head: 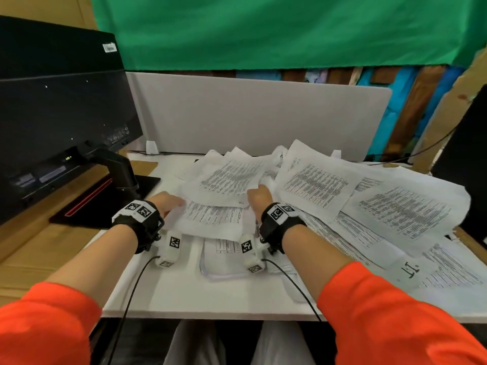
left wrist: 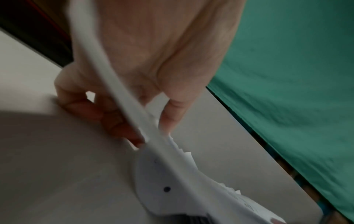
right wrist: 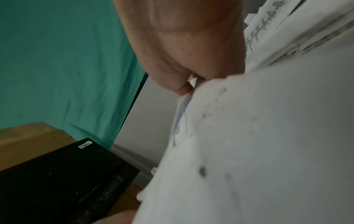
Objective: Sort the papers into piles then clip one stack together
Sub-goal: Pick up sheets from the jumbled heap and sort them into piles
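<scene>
My left hand [head: 168,204] pinches the left edge of a sheaf of papers [head: 226,180] between thumb and curled fingers [left wrist: 122,125], and my right hand [head: 259,198] grips its right edge. The sheaf sits mid-desk above a near pile [head: 224,262], with loose printed sheets [head: 395,209] spread to the right on the white desk [head: 184,293].

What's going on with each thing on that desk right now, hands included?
Left hand: pinching the edge of a sheaf of papers.
Right hand: gripping the sheaf's other side.
Loose papers: scattered, overlapping, unsorted.
Monitor: back facing us, upright.
</scene>
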Demonstrator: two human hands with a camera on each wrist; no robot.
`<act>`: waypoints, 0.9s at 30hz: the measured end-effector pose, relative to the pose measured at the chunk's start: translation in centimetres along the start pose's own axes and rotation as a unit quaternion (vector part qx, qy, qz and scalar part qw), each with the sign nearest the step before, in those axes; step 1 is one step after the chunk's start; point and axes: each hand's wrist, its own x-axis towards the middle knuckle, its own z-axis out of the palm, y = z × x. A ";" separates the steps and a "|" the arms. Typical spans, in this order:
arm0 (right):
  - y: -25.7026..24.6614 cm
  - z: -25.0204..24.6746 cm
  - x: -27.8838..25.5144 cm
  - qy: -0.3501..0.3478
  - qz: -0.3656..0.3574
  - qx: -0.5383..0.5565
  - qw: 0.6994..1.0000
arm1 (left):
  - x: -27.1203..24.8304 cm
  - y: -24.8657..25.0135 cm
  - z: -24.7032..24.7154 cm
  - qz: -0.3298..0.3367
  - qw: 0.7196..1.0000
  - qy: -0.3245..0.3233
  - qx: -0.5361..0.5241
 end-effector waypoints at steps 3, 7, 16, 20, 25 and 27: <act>-0.5 0.3 -0.2 -0.011 0.009 -0.028 1.000 | -0.4 -0.5 -0.1 0.017 1.000 -0.015 0.022; -1.0 -0.8 -0.4 -0.016 -0.041 0.043 0.998 | -1.1 -0.5 -0.9 0.026 0.998 -0.005 -0.057; -2.1 -6.0 -3.1 -0.063 -0.194 0.076 0.976 | -5.1 3.0 -1.4 0.121 0.918 -0.193 -0.326; -3.3 -7.6 -3.7 -0.045 -0.224 0.092 0.969 | -6.1 5.6 -0.6 0.248 0.905 -0.088 -0.335; -7.0 -10.0 -4.5 0.007 -0.287 0.060 0.956 | -9.6 10.0 -1.1 0.413 0.852 0.016 -0.322; -7.7 -10.7 -4.7 -0.001 -0.289 0.078 0.954 | -10.4 10.7 -1.2 0.433 0.838 0.015 -0.332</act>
